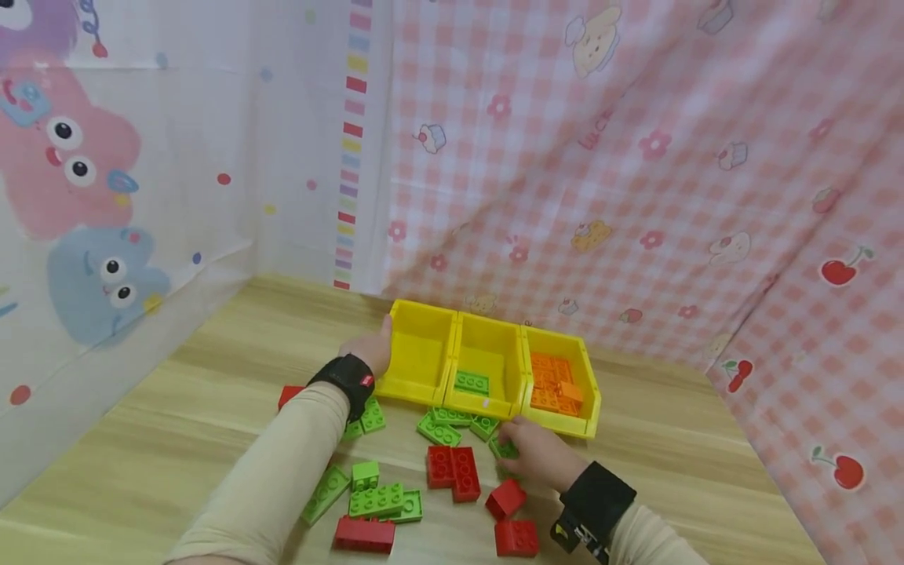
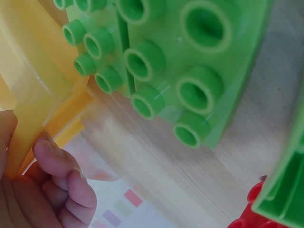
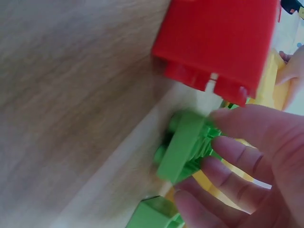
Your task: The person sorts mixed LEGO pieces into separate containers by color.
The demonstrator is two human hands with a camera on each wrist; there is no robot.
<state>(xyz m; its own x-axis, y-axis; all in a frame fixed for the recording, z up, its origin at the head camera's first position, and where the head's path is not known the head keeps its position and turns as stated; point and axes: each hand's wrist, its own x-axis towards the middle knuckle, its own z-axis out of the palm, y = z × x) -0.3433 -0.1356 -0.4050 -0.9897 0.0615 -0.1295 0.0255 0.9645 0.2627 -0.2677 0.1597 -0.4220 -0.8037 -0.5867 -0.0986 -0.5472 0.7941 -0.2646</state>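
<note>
My left hand (image 1: 369,351) grips the left side wall of a yellow three-compartment bin (image 1: 422,311). In the left wrist view its thumb and curled fingers (image 2: 57,159) hold the yellow edge from both sides. Just in front of the bin's right half, my right hand (image 1: 540,453) has its thumb and fingertips around a green toy building brick (image 1: 503,449). The right wrist view shows this green brick (image 3: 183,145) tipped on its side, its hollow underside towards the fingers. One green brick (image 1: 472,383) lies in the middle compartment, and several orange bricks (image 1: 552,380) fill the right one.
Between the hands, more green bricks (image 1: 438,430) lie along the bin's front. Red bricks (image 1: 464,473) sit nearer me, with others (image 1: 515,538) by the right wrist. Several green bricks (image 1: 376,500) and a red one (image 1: 363,534) lie beside the left forearm. Patterned cloth (image 1: 523,157) hangs behind.
</note>
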